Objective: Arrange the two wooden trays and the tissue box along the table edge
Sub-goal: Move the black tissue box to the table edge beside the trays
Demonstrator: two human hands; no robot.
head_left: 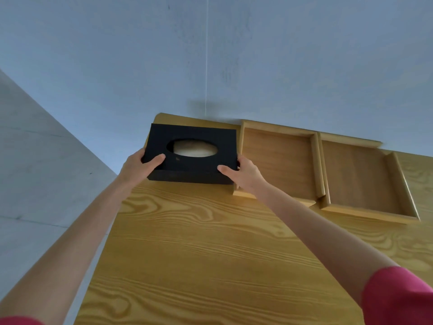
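Note:
A black tissue box (199,134) with an oval opening showing white tissue sits at the far left corner of the wooden table (210,242), close to the wall. My left hand (137,166) grips its near left corner and my right hand (246,173) grips its near right corner. Right of the box, two shallow wooden trays lie side by side along the far edge: the first tray (278,160) touches or nearly touches the box, the second tray (360,177) sits against the first. Both trays hold nothing.
A pale grey wall (234,55) rises directly behind the table's far edge. The table's left edge drops off to a grey floor (42,172). Bare wood grain fills the near half of the table.

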